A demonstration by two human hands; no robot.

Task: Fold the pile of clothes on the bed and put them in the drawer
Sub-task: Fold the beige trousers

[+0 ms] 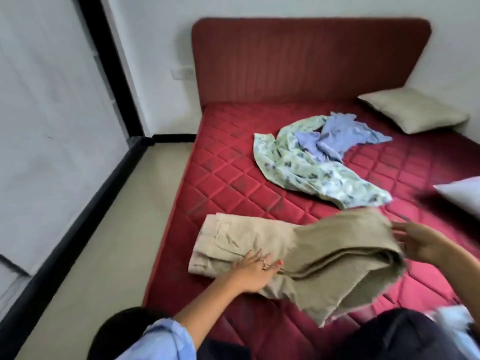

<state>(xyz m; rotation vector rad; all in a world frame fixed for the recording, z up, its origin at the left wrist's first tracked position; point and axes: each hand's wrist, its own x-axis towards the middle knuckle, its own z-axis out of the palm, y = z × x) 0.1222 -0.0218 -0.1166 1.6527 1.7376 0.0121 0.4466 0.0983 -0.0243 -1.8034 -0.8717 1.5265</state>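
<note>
Khaki trousers (298, 258) lie on the bed's (220, 183) near edge, your left hand (253, 271) flat on them, right hand (418, 242) lifting the legs loosely—they could slip and unfold.

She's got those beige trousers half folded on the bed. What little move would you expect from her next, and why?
Probably the right hand carries the lifted leg end of the beige trousers over toward the waist end. The left hand lies flat on the cloth, pinning the middle, and the raised part already curves over in a loose fold. The floral garment and the blue garment behind are not yet folded.
</note>
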